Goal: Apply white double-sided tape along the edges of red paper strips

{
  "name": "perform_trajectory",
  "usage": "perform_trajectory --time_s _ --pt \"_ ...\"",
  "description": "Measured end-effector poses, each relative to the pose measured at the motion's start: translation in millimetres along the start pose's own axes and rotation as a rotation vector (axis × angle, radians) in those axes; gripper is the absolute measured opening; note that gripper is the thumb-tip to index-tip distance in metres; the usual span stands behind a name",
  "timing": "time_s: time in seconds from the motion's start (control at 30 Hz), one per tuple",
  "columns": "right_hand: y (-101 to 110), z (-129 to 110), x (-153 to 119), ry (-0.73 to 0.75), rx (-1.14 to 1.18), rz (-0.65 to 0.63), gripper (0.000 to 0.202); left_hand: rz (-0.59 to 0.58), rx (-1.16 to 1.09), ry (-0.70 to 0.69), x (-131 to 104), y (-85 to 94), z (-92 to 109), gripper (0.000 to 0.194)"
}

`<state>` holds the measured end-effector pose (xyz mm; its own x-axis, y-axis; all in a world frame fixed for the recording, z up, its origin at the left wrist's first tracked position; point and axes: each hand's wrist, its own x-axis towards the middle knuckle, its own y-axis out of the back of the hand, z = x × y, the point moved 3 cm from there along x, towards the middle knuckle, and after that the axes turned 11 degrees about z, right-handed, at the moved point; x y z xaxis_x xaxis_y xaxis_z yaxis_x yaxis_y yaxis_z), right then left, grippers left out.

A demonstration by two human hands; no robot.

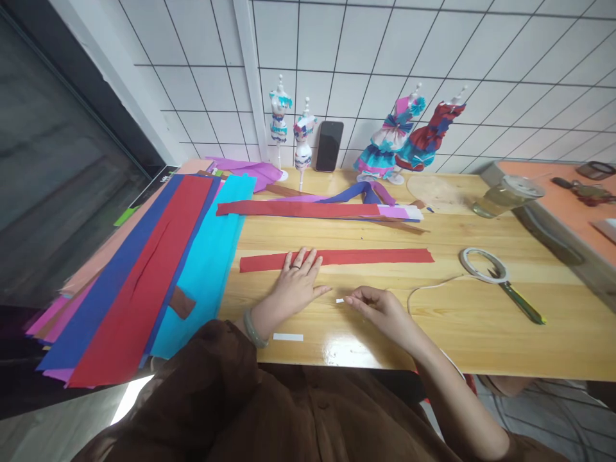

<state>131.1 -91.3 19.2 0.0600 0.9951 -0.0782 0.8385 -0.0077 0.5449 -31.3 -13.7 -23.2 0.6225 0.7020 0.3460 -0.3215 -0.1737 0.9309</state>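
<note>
A long red crepe paper strip (375, 256) lies across the wooden table. Flat on its left part rests my left hand (299, 277), fingers spread, a ring on one of them. Just right of the thumb, my right hand (378, 308) pinches a tiny white piece of tape (339, 300) between thumb and fingertips. A longer white strip (288, 337) lies near the table's front edge, below my left hand. Farther back lies a stack of strips with a red one (298, 208) on top.
Large crepe paper sheets (158, 256) are piled at left. A tape roll (484, 264) and green-handled scissors (524, 305) lie right, by a cord (433, 283). Behind stand small dress forms (303, 138), dressed ones (385, 144) and a phone (330, 146). A lidded cup (505, 196) stands right.
</note>
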Motion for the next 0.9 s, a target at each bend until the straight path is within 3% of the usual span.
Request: perform_trajectory --time_s 0.2,0.5,0.63,0.73,0.9 --pt "9 2 28 -0.162 0.151 0.18 0.04 0.002 -0.031 -0.003 5 1.3 13 0.067" --pt "1 -2 42 -0.224 0.346 0.151 0.036 -0.079 -0.115 0.011 24 -10.7 34 0.063" --pt "7 1 36 -0.235 0.338 0.172 0.038 -0.09 -0.122 -0.053 35 -5.6 47 0.047" --pt "17 6 31 -0.238 0.303 0.188 0.038 0.023 -0.095 -0.135 24 19.0 33 0.044" --pt "10 6 27 -0.234 0.21 0.128 0.04 0.091 -0.001 -0.067 -27 49.3 -31 0.041"
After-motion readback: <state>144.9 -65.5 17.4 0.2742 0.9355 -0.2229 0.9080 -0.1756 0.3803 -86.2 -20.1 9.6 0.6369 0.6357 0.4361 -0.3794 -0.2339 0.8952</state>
